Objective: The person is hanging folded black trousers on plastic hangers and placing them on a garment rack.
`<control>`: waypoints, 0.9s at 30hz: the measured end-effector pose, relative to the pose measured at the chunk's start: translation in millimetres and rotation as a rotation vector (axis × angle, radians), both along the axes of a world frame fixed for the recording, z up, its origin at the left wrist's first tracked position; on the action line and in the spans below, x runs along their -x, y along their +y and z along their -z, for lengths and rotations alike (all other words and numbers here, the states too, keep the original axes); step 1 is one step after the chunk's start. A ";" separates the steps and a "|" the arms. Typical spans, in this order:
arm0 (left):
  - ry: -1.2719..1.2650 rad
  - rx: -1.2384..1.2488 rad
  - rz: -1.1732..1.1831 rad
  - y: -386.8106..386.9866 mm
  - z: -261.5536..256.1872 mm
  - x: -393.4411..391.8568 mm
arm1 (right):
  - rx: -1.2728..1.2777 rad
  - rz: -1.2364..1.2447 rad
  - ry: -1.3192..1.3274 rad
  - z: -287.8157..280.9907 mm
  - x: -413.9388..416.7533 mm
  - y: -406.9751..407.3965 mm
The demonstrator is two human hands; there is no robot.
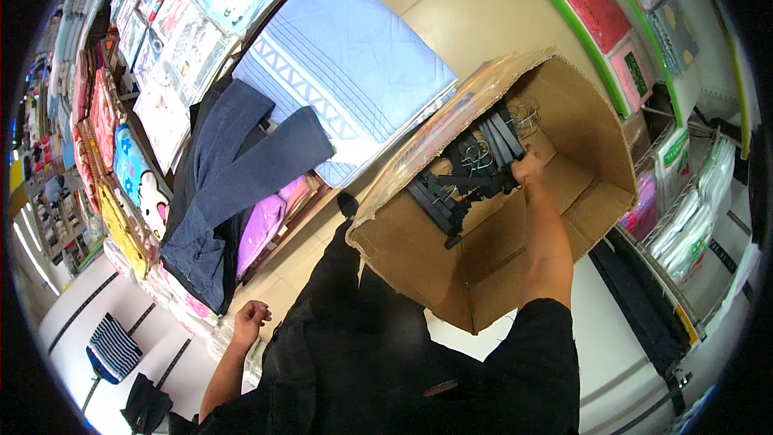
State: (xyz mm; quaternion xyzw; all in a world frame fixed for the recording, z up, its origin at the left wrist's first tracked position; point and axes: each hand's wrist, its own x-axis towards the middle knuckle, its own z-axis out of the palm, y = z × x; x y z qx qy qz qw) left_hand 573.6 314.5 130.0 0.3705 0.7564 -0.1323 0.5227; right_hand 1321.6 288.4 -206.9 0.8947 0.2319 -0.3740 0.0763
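Observation:
My right hand (528, 169) reaches into an open cardboard box (507, 254) and is closed on dark plastic clothes hangers (504, 136). More black hangers (444, 205) with metal hooks lie in a heap at the box's left side. My left hand (249, 320) hangs low at the left, fingers curled, with nothing visible in it. Ahead of it, dark blue trousers (223, 193) lie folded over black cloth on stacked textiles. A light blue folded bedding set (356, 66) lies beyond them, left of the box.
Packaged textiles (187, 30) cover a display at the upper left, with folded blankets (130, 163) beside it. Green-edged shelves (580, 30) holding packaged goods stand at the right. A purple cloth (266, 229) lies near the trousers. Tiled floor (471, 0) shows beyond the box.

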 end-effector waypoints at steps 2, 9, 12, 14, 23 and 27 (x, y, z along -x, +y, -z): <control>0.005 -0.010 0.010 3.9 -5.7 -12.7 | 0.021 -0.043 -0.037 -14.2 16.0 6.3; -0.062 -0.040 -0.069 -19.2 1.2 0.5 | 0.041 -0.097 -0.210 -44.3 57.5 6.2; -0.094 -0.078 -0.105 -34.1 -0.5 5.1 | -0.006 -0.090 -0.154 -45.6 89.6 -2.7; -0.101 -0.087 -0.125 -45.3 -1.9 11.4 | -0.116 0.164 0.067 -43.5 115.7 -9.3; -0.135 -0.193 -0.336 -115.6 -7.5 66.2 | -0.282 0.784 0.754 -85.9 240.7 -23.4; -0.175 -0.268 -0.426 -160.6 -1.4 109.8 | -0.362 0.719 0.577 -105.2 267.1 -44.5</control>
